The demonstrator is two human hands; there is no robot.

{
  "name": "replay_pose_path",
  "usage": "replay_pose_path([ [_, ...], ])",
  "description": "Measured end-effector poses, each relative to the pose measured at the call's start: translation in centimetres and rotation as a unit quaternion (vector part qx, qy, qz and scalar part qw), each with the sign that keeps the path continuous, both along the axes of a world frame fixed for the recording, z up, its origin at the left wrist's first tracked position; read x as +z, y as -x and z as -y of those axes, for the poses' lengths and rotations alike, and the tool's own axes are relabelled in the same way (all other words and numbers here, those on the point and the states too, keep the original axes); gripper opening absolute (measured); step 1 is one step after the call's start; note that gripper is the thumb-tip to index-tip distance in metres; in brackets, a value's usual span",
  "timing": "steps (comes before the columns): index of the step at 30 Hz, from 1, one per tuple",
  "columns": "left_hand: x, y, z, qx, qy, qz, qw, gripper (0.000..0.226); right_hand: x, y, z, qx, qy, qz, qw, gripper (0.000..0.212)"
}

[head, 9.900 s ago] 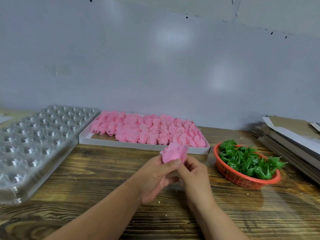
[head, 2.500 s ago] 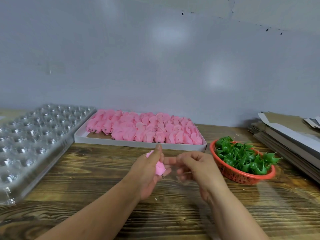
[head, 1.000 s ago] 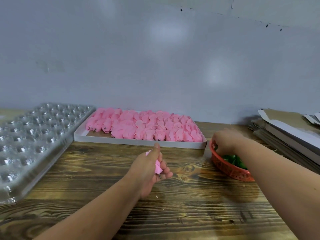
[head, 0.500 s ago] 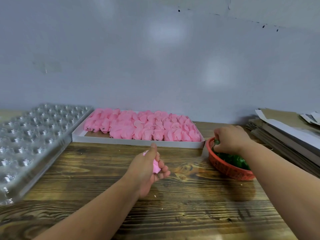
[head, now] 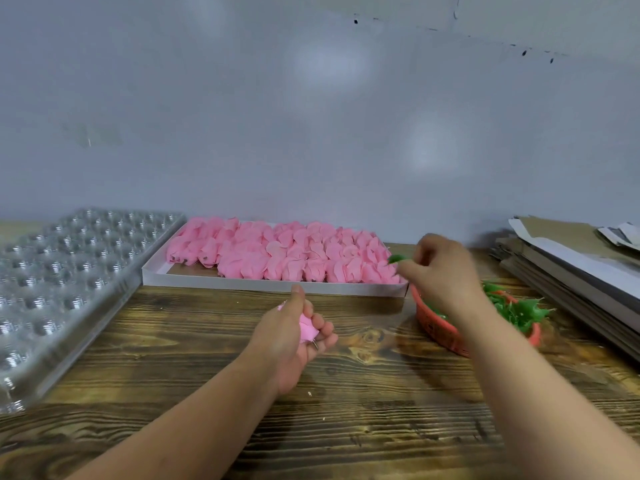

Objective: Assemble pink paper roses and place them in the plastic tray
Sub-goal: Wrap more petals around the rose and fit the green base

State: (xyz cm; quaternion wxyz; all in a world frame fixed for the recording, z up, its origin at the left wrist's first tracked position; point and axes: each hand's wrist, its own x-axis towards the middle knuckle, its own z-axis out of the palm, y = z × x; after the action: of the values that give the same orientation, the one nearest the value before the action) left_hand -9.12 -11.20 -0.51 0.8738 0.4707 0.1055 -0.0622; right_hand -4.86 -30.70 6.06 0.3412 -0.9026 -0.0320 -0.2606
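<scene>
My left hand point(head: 291, 336) holds a pink paper rose point(head: 306, 325) above the middle of the wooden table, fingers curled round it, most of the rose hidden in the palm. My right hand point(head: 438, 271) is raised above the red basket point(head: 438, 329) and pinches a small green plastic piece point(head: 395, 259) at its fingertips; it is blurred. A white flat box point(head: 270, 285) behind my hands is packed with pink paper petals point(head: 277, 254). The clear plastic tray point(head: 65, 271) with several round cups lies at the left.
The red basket holds several green leaf pieces point(head: 516, 308). A stack of flattened cardboard and paper point(head: 571, 268) lies at the right edge. A grey wall stands close behind the table. Bare wooden tabletop point(head: 346, 393) shows under my forearms.
My right hand has lifted out of the red basket and moved left with a green piece in its fingers. My left hand has stayed in place with the rose.
</scene>
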Motion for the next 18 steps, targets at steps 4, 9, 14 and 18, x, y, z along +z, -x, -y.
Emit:
replay_pose_path([
  [4,0.0,-0.1,0.1,0.021,0.007,0.013,1.0,0.041,-4.1,2.4,-4.8,0.141,-0.245,-0.137,0.949,0.009],
  [9,-0.4,-0.3,0.2,0.02,-0.023,-0.025,0.999,0.043,-7.5,2.0,-6.7,0.133,-0.246,-0.17,0.945,0.024],
  [14,-0.9,-0.7,0.0,0.085,-0.057,-0.068,0.992,0.042,-7.4,0.4,-6.4,0.101,-0.167,-0.159,0.968,0.023],
  [18,-0.8,-0.9,-0.1,0.121,-0.074,-0.069,0.987,0.04,-6.6,-1.6,-6.8,0.08,-0.087,-0.121,0.986,0.017],
])
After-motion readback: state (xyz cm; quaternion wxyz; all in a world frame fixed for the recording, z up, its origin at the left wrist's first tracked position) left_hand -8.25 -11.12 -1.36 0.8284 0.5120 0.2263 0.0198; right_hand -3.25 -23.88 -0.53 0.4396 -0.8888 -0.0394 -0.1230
